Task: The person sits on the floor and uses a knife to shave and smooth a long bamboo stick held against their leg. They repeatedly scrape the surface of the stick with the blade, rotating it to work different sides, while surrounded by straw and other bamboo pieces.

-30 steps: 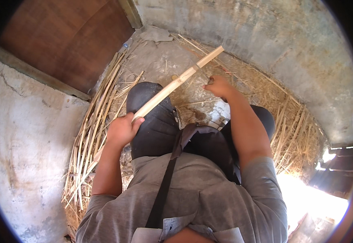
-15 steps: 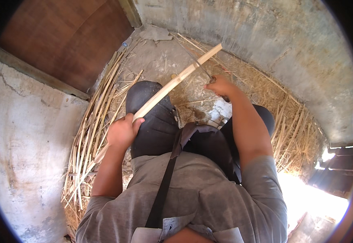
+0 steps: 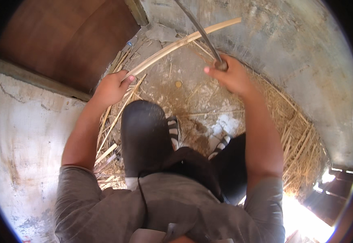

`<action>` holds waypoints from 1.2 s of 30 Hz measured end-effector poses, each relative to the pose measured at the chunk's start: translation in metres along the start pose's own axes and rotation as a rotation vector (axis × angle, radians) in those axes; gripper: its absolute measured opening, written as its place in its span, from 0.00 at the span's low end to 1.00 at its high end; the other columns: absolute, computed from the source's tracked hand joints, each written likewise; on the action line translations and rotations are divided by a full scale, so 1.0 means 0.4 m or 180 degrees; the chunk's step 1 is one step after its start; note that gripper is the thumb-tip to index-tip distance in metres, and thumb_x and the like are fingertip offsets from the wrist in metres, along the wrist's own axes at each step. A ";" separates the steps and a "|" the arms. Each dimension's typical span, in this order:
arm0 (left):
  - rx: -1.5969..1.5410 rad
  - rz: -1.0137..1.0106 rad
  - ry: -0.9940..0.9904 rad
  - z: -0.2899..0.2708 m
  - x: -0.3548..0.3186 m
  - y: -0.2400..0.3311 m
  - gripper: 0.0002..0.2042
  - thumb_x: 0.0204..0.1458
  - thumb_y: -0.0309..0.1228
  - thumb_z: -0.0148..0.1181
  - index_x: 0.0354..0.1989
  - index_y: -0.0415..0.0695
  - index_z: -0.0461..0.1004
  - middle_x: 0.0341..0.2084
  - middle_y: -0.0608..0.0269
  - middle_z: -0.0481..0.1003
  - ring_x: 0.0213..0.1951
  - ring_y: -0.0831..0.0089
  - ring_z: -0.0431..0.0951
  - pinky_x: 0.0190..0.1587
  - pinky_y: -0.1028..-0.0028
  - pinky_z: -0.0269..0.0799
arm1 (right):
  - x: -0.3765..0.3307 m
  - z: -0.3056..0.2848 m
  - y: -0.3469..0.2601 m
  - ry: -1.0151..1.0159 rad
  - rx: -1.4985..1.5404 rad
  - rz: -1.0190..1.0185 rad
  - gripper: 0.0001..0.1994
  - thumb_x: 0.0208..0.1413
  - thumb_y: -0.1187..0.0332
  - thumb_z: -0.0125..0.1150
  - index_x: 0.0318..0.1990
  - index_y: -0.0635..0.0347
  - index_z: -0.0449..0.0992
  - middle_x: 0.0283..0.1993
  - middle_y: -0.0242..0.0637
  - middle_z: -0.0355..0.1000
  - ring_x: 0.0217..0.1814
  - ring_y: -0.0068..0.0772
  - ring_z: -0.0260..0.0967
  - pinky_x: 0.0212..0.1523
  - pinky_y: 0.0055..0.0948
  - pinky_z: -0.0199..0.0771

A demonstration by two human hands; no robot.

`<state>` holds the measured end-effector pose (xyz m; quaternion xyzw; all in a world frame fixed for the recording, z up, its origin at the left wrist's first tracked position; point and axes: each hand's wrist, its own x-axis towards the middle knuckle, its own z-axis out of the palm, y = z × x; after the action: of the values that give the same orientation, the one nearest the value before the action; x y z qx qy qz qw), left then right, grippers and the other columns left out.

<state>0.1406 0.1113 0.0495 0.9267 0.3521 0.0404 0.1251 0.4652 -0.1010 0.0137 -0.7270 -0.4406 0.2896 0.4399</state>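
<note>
My left hand (image 3: 112, 87) is closed around the lower end of a long pale bamboo strip (image 3: 164, 51), which slants up and away to the right. In my right hand (image 3: 235, 77) is the handle of a long-bladed knife (image 3: 211, 43); its dark blade points away and to the left. The blade crosses over the strip towards its far end. Whether its edge bites into the strip I cannot tell. Both hands are held out beyond my knees, above the floor.
Cut bamboo strips (image 3: 107, 156) lie along the left side. Straw-like shavings (image 3: 302, 141) are heaped against the curving right wall (image 3: 306, 52). A brown wooden panel (image 3: 67, 44) stands at the far left. My sandalled feet (image 3: 221, 146) rest on the dirt floor (image 3: 192, 95).
Both hands have moved farther out, carrying the bamboo strip and knife away from me. The strip has lifted off my left knee, and the knife now points more steeply away.
</note>
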 end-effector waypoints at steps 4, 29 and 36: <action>-0.0323 -0.0032 -0.0396 0.014 0.146 -0.039 0.19 0.69 0.45 0.53 0.38 0.37 0.72 0.19 0.53 0.72 0.25 0.62 0.75 0.35 0.60 0.71 | 0.037 -0.002 0.080 0.0029 0.0155 -0.0022 0.25 0.50 0.50 0.77 0.40 0.65 0.78 0.29 0.36 0.73 0.30 0.29 0.70 0.34 0.34 0.71; -0.0299 -0.1093 0.0371 0.061 -0.695 0.145 0.17 0.67 0.39 0.55 0.31 0.36 0.72 0.23 0.37 0.76 0.30 0.37 0.78 0.34 0.47 0.70 | -0.268 0.135 -0.042 -0.0700 -0.1113 -0.0841 0.21 0.52 0.52 0.70 0.44 0.59 0.80 0.33 0.53 0.78 0.41 0.58 0.78 0.42 0.50 0.76; -0.0092 -0.1006 0.0263 0.090 -0.686 0.128 0.16 0.65 0.39 0.56 0.31 0.37 0.73 0.23 0.37 0.77 0.30 0.35 0.78 0.35 0.45 0.72 | -0.279 0.220 -0.039 -0.1260 -0.1370 -0.0837 0.23 0.48 0.50 0.72 0.45 0.57 0.80 0.38 0.50 0.79 0.45 0.58 0.77 0.46 0.50 0.76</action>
<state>-0.0260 -0.1147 0.0316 0.8553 0.4978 0.0634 0.1287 0.3385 -0.1636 -0.0077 -0.6697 -0.6589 0.2662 0.2155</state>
